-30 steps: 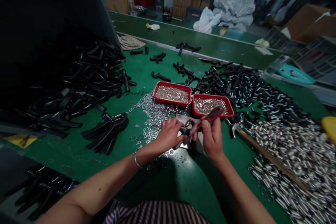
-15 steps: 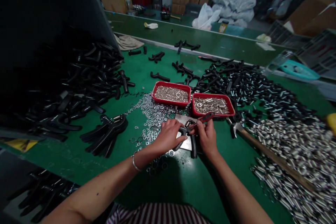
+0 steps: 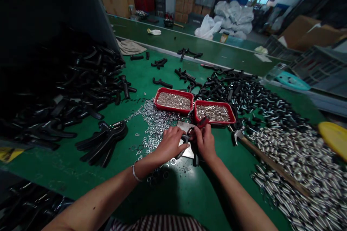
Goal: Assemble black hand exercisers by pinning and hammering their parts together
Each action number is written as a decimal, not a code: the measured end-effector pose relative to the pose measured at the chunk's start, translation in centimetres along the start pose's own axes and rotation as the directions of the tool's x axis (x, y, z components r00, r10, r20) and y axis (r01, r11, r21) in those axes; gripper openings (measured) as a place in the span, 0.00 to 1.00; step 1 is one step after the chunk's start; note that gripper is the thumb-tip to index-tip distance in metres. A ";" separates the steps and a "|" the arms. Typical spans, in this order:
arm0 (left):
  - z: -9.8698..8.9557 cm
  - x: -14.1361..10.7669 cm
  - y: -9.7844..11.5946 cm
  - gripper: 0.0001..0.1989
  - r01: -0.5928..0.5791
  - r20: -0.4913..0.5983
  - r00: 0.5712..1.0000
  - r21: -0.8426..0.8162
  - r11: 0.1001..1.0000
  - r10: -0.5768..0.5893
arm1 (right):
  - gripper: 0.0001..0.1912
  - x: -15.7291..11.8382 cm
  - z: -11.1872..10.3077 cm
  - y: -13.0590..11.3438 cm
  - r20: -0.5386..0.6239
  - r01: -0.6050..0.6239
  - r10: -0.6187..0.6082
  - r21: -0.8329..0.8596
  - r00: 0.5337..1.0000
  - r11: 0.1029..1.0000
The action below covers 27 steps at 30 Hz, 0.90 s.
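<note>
My left hand is closed around a black plastic spring clamp, thumb and fingers on one of its handles. The clamp rests over a small metal plate on the green table. My right hand grips a red-handled tool against the clamp's top, beside a small coil spring. The tool's working end is hidden by fingers. Beyond the hands stand two red trays: the left tray holds tiny metal pieces, the right tray metal pins.
Loose nuts and rings lie left of the hands. Several finished-looking clamps are stacked farther left, near a heap of black handles. On the right are a wooden-handled hammer, piled springs and black parts with pins.
The camera view has shifted, moving the scene slightly left. My right hand has come closer to my left, and the red-handled tool now shows less of its length. Both hands keep their holds.
</note>
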State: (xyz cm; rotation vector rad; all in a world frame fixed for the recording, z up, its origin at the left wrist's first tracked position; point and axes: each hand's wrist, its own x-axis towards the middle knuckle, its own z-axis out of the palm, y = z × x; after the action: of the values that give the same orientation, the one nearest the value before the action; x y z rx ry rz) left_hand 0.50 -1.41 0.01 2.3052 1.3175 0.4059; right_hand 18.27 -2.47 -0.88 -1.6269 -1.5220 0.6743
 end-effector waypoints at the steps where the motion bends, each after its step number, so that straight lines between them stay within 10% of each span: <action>1: 0.0 0.0 0.0 0.20 -0.002 0.000 1.000 0.002 1.000 0.002 | 0.12 -0.1 0.1 0.3 -0.007 0.007 -0.007 -0.024 1.000 1.000; 6: 0.0 0.0 0.2 0.22 0.002 -0.011 1.000 0.046 0.999 -0.001 | 0.13 -0.1 0.2 -0.6 0.108 0.138 -0.121 -0.167 0.987 0.976; 12: 0.1 0.0 0.3 0.18 0.014 -0.045 0.999 0.031 0.999 -0.012 | 0.13 -1.5 -2.2 -2.1 0.013 0.045 -0.050 0.239 0.999 0.970; 18: 0.7 -0.6 -0.6 0.23 -0.070 -0.068 0.995 -0.035 0.997 0.067 | 0.19 -4.8 -9.1 4.2 0.115 -0.128 0.188 -0.396 0.975 0.909; 23: -3.6 4.7 -3.4 0.14 -0.087 -0.190 0.977 0.061 0.994 0.098 | 0.19 -3.2 -11.8 4.5 0.110 0.142 -0.096 -0.582 0.989 0.801; 27: -7.9 10.9 -6.4 0.13 0.132 -0.206 0.975 0.221 0.966 -0.086 | 0.13 2.4 -8.0 -0.3 0.231 0.323 -0.233 -0.530 0.945 0.784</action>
State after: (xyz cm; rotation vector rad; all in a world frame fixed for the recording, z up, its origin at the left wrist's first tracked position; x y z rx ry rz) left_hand -2.36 12.67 3.76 2.4163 1.6596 0.4722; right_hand 25.02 -1.60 4.06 -1.7302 -2.1740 0.1845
